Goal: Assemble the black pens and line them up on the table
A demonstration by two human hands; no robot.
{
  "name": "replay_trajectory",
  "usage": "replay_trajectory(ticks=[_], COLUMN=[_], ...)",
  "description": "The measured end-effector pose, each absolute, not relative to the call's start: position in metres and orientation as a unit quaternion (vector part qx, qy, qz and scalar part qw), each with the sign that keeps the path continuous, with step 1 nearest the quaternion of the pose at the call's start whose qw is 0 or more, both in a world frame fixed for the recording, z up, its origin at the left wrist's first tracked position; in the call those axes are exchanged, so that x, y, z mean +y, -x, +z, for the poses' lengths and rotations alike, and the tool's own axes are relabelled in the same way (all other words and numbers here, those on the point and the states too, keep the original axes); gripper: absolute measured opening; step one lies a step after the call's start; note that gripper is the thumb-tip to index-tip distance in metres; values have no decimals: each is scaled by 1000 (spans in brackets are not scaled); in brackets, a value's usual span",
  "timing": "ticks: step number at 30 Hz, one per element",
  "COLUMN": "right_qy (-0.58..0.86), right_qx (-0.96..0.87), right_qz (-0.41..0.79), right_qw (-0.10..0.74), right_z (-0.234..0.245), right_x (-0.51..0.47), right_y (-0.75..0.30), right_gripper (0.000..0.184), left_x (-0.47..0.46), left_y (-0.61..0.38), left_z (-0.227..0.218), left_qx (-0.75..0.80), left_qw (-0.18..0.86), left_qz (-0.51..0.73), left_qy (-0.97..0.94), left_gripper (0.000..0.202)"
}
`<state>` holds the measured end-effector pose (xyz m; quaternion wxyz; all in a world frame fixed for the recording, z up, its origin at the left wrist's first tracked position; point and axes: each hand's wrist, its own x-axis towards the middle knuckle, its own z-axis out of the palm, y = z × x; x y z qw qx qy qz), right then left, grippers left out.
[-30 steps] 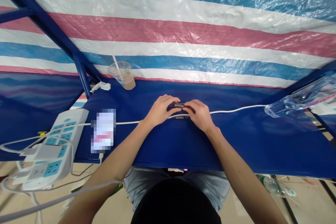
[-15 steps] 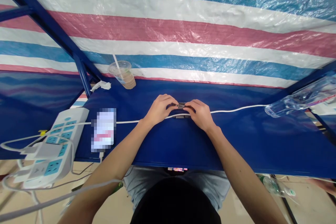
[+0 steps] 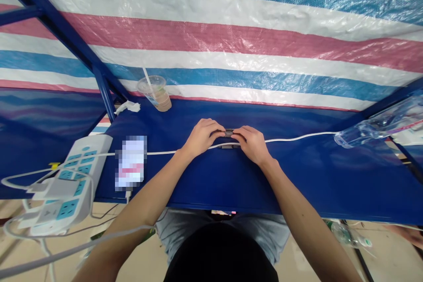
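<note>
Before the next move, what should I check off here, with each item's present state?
1. Left hand pinching the small dark piece: ok.
2. Right hand at its other end: ok.
3. White cable away from the hands: not ok, it passes under both.
4. Second dark piece touching that cable: cannot tell.
5. Drink cup apart from both hands: ok.

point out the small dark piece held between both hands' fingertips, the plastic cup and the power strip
Small dark piece (image 3: 229, 133): head view, its exposed middle
Plastic cup (image 3: 161, 99): head view, its side wall
Power strip (image 3: 79, 188): head view, a blue socket panel midway along
</note>
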<state>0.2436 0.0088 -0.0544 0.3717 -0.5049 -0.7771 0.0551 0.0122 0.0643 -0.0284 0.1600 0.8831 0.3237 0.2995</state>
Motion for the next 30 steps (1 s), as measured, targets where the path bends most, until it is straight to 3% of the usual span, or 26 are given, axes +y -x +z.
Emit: replay_trajectory(ticks=[5, 13, 20, 30], right_qy=[502, 511, 525, 513], right_qx=[-771, -755, -768, -766], right_qz=[62, 57, 45, 64], right_qw=[387, 407, 363, 382], right_z=[-53, -52, -55, -52], right_x=[8, 8, 9, 8], right_y=[-243, -244, -247, -244], right_gripper=[16, 13, 21, 15], left_x=[61, 63, 69, 63], left_y=[-12, -13, -10, -13], left_z=[-25, -24, -35, -26], left_qx=[322, 363, 329, 351], left_qw=[157, 193, 156, 185], left_qz=[315, 230, 290, 234], left_qy=[-879, -882, -885, -887], left_gripper=[24, 52, 35, 39])
